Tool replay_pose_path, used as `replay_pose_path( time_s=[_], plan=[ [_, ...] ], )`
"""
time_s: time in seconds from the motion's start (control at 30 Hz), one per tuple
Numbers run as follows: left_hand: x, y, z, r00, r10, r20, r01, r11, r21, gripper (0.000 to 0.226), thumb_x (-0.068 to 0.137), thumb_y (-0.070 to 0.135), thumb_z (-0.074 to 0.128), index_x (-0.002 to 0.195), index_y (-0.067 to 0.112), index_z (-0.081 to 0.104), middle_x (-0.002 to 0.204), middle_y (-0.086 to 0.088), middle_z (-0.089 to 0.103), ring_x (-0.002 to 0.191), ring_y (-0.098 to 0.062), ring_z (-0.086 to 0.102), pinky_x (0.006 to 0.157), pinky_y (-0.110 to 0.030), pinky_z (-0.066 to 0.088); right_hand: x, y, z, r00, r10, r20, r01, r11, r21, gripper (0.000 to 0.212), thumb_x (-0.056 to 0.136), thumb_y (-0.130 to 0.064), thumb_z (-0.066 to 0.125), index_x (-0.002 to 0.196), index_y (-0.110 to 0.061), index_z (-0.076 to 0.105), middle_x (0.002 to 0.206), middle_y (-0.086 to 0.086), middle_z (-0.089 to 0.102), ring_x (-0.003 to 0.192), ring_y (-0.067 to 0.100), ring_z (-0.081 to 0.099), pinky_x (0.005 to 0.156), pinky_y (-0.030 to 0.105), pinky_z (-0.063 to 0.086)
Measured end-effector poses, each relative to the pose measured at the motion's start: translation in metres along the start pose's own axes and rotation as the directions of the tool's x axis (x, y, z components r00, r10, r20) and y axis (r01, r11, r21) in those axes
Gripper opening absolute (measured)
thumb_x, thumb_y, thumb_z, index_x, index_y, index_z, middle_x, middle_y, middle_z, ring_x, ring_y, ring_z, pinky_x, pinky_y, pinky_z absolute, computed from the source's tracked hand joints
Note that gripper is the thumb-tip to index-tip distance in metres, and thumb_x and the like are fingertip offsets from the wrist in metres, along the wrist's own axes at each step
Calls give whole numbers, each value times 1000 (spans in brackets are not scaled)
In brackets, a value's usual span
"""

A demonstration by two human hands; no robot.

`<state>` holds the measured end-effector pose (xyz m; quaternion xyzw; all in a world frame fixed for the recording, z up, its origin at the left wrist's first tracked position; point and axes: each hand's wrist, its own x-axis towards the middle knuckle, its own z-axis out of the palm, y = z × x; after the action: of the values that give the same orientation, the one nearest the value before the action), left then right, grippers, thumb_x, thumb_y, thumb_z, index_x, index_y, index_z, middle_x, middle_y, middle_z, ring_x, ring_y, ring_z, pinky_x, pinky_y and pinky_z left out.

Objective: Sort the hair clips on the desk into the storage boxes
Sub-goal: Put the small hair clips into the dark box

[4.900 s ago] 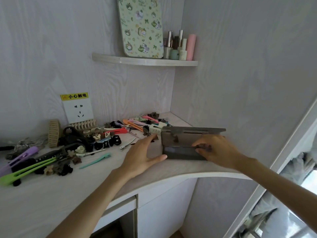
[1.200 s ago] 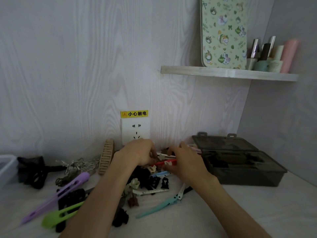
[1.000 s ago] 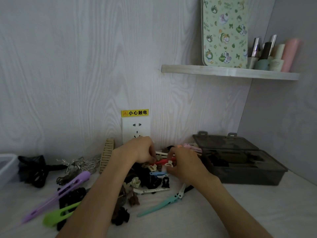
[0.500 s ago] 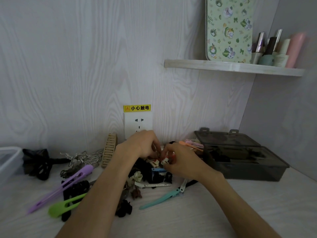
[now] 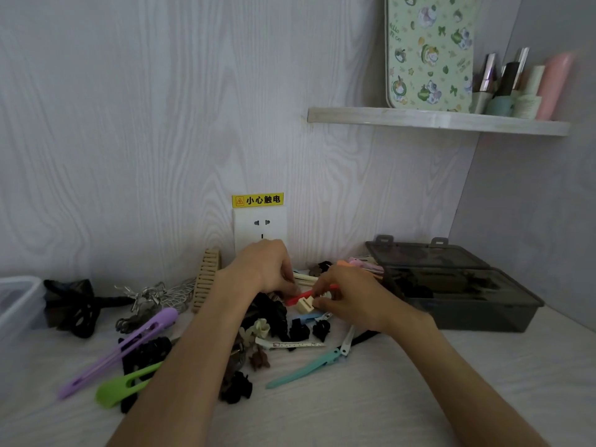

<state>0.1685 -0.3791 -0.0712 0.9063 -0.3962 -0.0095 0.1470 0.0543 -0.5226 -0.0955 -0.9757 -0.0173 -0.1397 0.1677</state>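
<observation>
Hair clips lie heaped on the white desk [image 5: 483, 382] below a wall socket. My left hand [image 5: 263, 269] curls down into the heap [image 5: 274, 321]; its fingertips are beside the red hair clip [image 5: 298, 298], and what they hold is hidden. My right hand [image 5: 350, 298] pinches the red clip's right part, thumb against a small cream clip [image 5: 304, 305]. A dark grey storage box [image 5: 467, 314] stands open at the right with its lid [image 5: 425, 254] leaning back on the wall. The corner of a clear storage box [image 5: 16, 301] shows at the left edge.
Long purple [image 5: 129, 343], green [image 5: 125, 385] and teal [image 5: 306, 367] clips lie in front of the heap. A beige comb clip [image 5: 208, 279] leans on the wall, near silver clips [image 5: 154, 295] and a black bow [image 5: 77, 304]. A shelf [image 5: 435, 121] with bottles hangs above the grey box.
Earlier both hands were on the grey box at the desk corner; they have since moved to the clip heap. Over the last second they stayed close together, working at the red clip.
</observation>
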Motion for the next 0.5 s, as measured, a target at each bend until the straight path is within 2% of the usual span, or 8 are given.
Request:
replay_pose_path(
  time_s=[0.1, 0.23, 0.3, 0.37, 0.4, 0.43, 0.5],
  plan=[
    [1, 2, 4, 999, 0, -55, -1, 1000, -9, 24, 72, 38, 77, 89, 22, 76, 90, 3, 74, 83, -14, 66, 70, -27, 50, 1, -2, -2, 998, 3, -60, 2, 997, 80, 12, 84, -30, 65, 93, -25, 70, 92, -7, 59, 79, 6, 55, 70, 21, 45],
    [0, 3, -1, 997, -7, -72, 0, 995, -96, 19, 73, 39, 77, 85, 24, 77, 87, 5, 75, 84, -11, 67, 77, -29, 54, -3, 1, -27, 970, 92, -223, -39, 972, 230, 2, 83, -27, 65, 83, -27, 67, 92, -6, 59, 84, 5, 56, 75, 21, 47],
    [-1, 10, -3, 994, 3, -107, -22, 984, -179, 16, 72, 37, 77, 82, 24, 77, 83, 7, 75, 80, -9, 68, 79, -32, 55, -12, 14, -52, 896, 196, -399, -84, 956, 281, 1, 81, -28, 65, 81, -29, 66, 91, -9, 61, 84, 3, 58, 75, 21, 47],
    [-1, 26, -5, 981, 24, -193, -77, 959, -274, 19, 73, 39, 76, 85, 24, 77, 84, 8, 75, 78, -4, 67, 78, -28, 55, -26, 34, -73, 759, 349, -549, -188, 926, 328, 2, 81, -27, 64, 81, -27, 66, 89, -6, 64, 83, 9, 59, 73, 26, 47],
    [-1, 38, -5, 966, 44, -255, -123, 945, -303, 22, 74, 41, 75, 87, 24, 76, 87, 8, 75, 78, -1, 67, 77, -26, 55, -33, 45, -78, 708, 427, -563, -260, 898, 355, 3, 81, -26, 63, 80, -25, 66, 88, -2, 66, 82, 14, 60, 72, 29, 46],
    [0, 52, -4, 946, 71, -315, -178, 929, -325, 23, 75, 41, 74, 90, 24, 75, 88, 9, 75, 77, 1, 66, 76, -23, 54, -38, 55, -82, 687, 498, -530, -339, 864, 372, 5, 82, -26, 63, 79, -23, 65, 88, 1, 67, 80, 17, 59, 72, 30, 44],
    [4, 80, -1, 913, 113, -393, -278, 876, -394, 24, 77, 42, 71, 92, 23, 74, 88, 8, 74, 74, 4, 65, 75, -20, 54, -44, 69, -81, 691, 602, -400, -487, 797, 357, 7, 85, -26, 61, 79, -24, 65, 87, 4, 66, 76, 16, 54, 72, 30, 41]
  ],
)
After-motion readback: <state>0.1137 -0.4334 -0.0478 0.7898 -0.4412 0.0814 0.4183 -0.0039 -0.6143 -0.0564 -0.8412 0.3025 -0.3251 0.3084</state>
